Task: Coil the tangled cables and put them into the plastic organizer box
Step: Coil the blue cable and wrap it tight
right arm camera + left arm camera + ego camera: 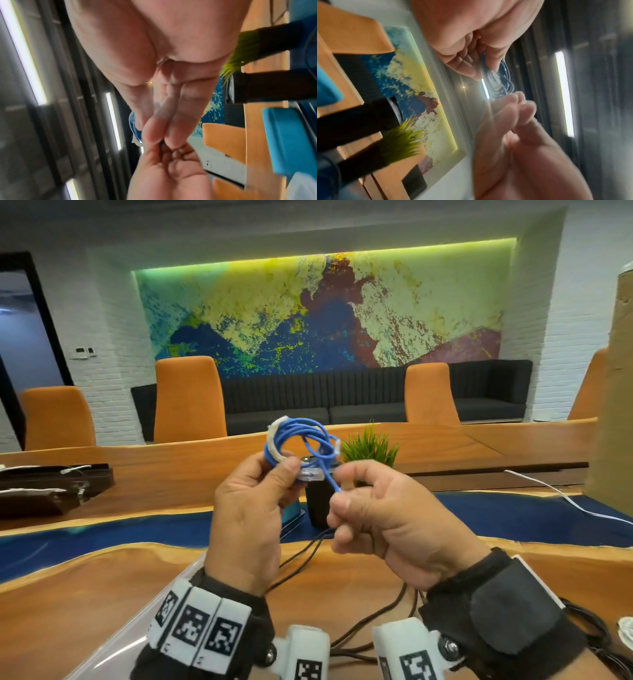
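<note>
A blue cable [301,440], coiled into a small bundle with a white wrap on its left side, is held up above the table. My left hand [284,470] grips the bundle and its clear plug [311,474] between thumb and fingers. My right hand [339,486] pinches a loose strand of the blue cable just right of the plug. The left wrist view shows the blue cable [504,75] between both hands; the right wrist view is blurred, with the blue cable [134,125] behind the fingers. A clear plastic edge [130,625], maybe the organizer box, lies at lower left.
Several black cables [301,563] trail over the wooden table [85,594] below my hands, more at the right edge [596,628]. A white cable [565,498] runs at right. A black pot with a green plant [370,446] and a teal object [293,513] stand behind my hands.
</note>
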{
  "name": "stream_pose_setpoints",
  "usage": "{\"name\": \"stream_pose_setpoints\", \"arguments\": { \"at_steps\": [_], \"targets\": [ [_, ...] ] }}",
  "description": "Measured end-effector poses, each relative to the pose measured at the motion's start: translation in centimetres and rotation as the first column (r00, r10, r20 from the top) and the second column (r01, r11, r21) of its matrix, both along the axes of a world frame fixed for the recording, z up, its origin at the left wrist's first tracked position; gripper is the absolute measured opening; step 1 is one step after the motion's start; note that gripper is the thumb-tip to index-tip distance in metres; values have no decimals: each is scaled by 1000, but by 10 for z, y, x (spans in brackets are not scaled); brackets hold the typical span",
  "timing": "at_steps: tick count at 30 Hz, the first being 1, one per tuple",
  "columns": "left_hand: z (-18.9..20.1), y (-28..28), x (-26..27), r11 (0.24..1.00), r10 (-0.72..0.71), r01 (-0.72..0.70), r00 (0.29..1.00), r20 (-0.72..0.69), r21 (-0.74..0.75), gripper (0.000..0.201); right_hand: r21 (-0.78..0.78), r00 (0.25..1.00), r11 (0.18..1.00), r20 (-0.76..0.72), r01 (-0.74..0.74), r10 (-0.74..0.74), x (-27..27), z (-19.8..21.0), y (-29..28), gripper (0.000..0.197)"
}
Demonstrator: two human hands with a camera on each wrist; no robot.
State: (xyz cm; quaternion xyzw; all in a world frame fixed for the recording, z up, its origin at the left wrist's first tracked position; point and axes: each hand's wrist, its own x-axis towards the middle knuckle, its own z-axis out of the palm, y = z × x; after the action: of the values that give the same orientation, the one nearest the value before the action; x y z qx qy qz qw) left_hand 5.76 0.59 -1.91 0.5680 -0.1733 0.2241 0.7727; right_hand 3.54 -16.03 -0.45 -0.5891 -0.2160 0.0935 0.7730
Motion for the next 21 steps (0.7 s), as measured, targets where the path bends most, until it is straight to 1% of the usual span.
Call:
{"name": "stream_pose_setpoints", "arguments": {
  "at_steps": [1,3,5,7,10,12,14,16,17,19,21],
  "targets": [
    [2,4,3,996,-25,22,999,-29,-86,15,-113,998,994,59,10,-3,-2,-1,2,26],
    [5,9,6,977,-66,51,996,-66,-205,10,-316,985,948,172,26,31,-6,-3,9,19],
    [6,9,7,963,-104,76,990,-99,-257,11,-461,962,883,270,86,47,-7,-5,13,16],
    [5,5,4,955,-158,112,976,-151,-275,13,-546,930,815,367,196,22,-5,-5,11,13],
    [4,-2,0,945,-241,176,945,-221,-278,6,-580,898,754,439,307,-28,0,-4,0,12],
    [6,-1,0,940,-270,199,931,-247,-277,7,-533,881,767,466,356,-86,3,-2,-9,10],
    [10,2,-1,932,-302,227,918,-259,-284,9,-435,859,802,481,409,-177,5,2,-18,8],
    [12,5,-3,924,-334,260,905,-261,-281,6,-376,835,806,494,457,-242,6,5,-25,6],
    [12,4,-4,921,-349,278,901,-259,-275,5,-380,832,799,496,465,-248,6,4,-25,6],
    [11,0,-6,918,-362,298,900,-244,-261,6,-428,853,790,475,438,-216,6,0,-17,7],
    [8,-6,-8,936,-326,282,920,-216,-213,9,-471,880,792,444,388,-167,7,-8,-5,10]
  ]
}}
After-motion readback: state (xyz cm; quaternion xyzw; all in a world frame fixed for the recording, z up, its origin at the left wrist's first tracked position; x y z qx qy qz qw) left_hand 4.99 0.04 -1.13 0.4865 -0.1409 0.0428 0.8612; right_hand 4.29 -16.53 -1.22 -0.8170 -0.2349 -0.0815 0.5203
